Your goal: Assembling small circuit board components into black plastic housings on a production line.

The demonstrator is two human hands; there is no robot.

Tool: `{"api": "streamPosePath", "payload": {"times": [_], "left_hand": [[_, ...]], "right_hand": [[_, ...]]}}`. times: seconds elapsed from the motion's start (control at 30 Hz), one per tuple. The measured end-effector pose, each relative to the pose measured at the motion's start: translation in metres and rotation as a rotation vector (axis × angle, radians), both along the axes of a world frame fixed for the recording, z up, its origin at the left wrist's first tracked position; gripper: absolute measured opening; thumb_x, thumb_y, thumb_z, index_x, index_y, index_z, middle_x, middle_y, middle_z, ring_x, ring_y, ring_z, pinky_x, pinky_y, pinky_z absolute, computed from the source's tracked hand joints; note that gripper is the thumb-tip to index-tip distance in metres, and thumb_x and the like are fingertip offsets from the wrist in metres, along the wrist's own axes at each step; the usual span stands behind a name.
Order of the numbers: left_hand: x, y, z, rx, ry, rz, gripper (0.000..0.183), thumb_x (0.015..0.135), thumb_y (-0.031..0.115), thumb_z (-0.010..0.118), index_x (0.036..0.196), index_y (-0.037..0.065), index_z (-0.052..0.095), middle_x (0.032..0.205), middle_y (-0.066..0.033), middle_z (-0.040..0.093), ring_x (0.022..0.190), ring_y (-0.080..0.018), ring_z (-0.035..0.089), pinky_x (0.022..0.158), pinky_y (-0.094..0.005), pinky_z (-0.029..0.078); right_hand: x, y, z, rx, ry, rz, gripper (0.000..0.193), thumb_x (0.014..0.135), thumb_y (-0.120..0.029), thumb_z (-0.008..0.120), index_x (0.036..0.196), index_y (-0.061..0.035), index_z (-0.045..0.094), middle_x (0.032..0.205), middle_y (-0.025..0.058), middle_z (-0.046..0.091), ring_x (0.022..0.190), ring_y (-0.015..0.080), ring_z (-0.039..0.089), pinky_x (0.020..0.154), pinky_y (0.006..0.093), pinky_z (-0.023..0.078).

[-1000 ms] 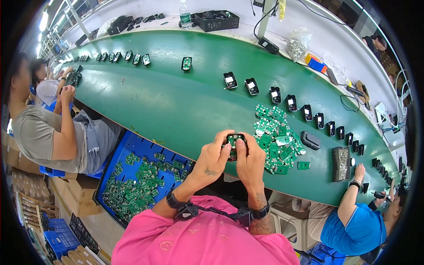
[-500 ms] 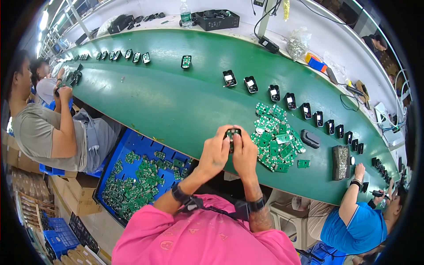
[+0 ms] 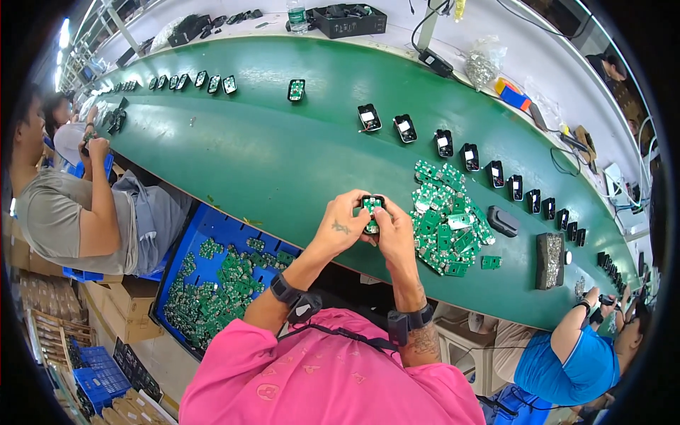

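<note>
So far, upper-left cases (image 3: pixel 229 85) boarded, upper-right cases (image 3: pixel 444 144) apparently not; loose boards (image 3: pixel 450 221) right of centre. Centre: left hand (image 3: pixel 342 224), right hand (image 3: pixel 395 228), grip snug round boarded case (image 3: pixel 372 204).

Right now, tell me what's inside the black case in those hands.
A green circuit board shows inside the black case; the left hand and right hand partly cover it. Whatever lies beneath the board is hidden.

The worktop (image 3: pixel 234 142) is brightly lit; tube lamps (image 3: pixel 64 33) are overexposed; straight edges are bowed toward the blackened rim.
</note>
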State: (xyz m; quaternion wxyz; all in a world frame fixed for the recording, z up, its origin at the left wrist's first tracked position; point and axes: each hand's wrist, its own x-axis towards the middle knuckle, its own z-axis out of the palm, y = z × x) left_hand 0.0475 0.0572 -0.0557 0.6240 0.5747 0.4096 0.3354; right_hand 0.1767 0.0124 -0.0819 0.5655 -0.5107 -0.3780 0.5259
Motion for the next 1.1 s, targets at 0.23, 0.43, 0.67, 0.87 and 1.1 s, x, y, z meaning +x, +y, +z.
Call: {"api": "streamPosePath", "payload": {"times": [0.23, 0.43, 0.67, 0.87, 1.1], "left_hand": [[-0.021, 0.028, 0.002, 0.178, 0.148, -0.167, 0.050, 0.087, 0.007, 0.061, 0.136, -0.003, 0.051, 0.117, -0.0147, 0.066, 0.074, -0.0114, 0.066, 0.062, -0.0313, 0.059], [-0.025, 0.058, 0.008, 0.720, 0.471, -0.303, 0.068, 0.067, 0.014, 0.076, 0.129, -0.002, 0.055, 0.126, -0.0253, 0.061, 0.109, -0.0434, 0.062, 0.094, -0.0428, 0.051], [-0.041, 0.225, 0.002, 0.919, 0.852, 0.126, 0.079, 0.061, 0.020, 0.089, 0.133, 0.011, 0.058, 0.128, -0.0173, 0.060, 0.120, -0.0393, 0.054, 0.098, -0.0466, 0.049], [-0.045, 0.290, -0.003, 0.928, 1.348, 0.158, 0.090, 0.057, 0.044, 0.092, 0.135, 0.018, 0.057, 0.128, -0.0130, 0.060, 0.125, -0.0392, 0.052, 0.094, -0.0498, 0.050], [-0.004, 0.242, -0.014, 1.133, 1.059, 0.042, 0.101, 0.062, 0.058, 0.085, 0.142, 0.006, 0.050, 0.135, -0.0186, 0.057, 0.126, -0.0444, 0.049, 0.103, -0.0498, 0.044]], "right_hand": [[0.004, 0.019, -0.014, -0.027, -0.459, -0.152, 0.033, 0.099, -0.018, 0.053, 0.127, -0.0019, 0.061, 0.086, 0.0137, 0.071, 0.069, 0.0181, 0.067, 0.067, 0.0394, 0.054], [-0.009, 0.026, 0.025, -0.023, -0.686, -0.106, 0.045, 0.099, -0.027, 0.053, 0.134, 0.0015, 0.052, 0.092, 0.0260, 0.069, 0.083, 0.0435, 0.068, 0.072, 0.0485, 0.053], [-0.023, -0.002, -0.025, 0.266, -1.088, -0.220, 0.035, 0.090, -0.020, 0.068, 0.118, 0.0003, 0.062, 0.076, 0.0137, 0.065, 0.072, 0.0320, 0.064, 0.067, 0.0442, 0.050], [-0.017, -0.005, -0.028, 0.396, -1.062, -0.188, 0.015, 0.086, -0.010, 0.068, 0.098, -0.0014, 0.067, 0.083, 0.0118, 0.064, 0.078, 0.0318, 0.062, 0.069, 0.0418, 0.050], [0.026, 0.005, 0.000, 0.220, -1.152, -0.196, 0.014, 0.086, -0.013, 0.069, 0.094, -0.0022, 0.067, 0.090, 0.0150, 0.065, 0.086, 0.0355, 0.062, 0.074, 0.0447, 0.050]]}}
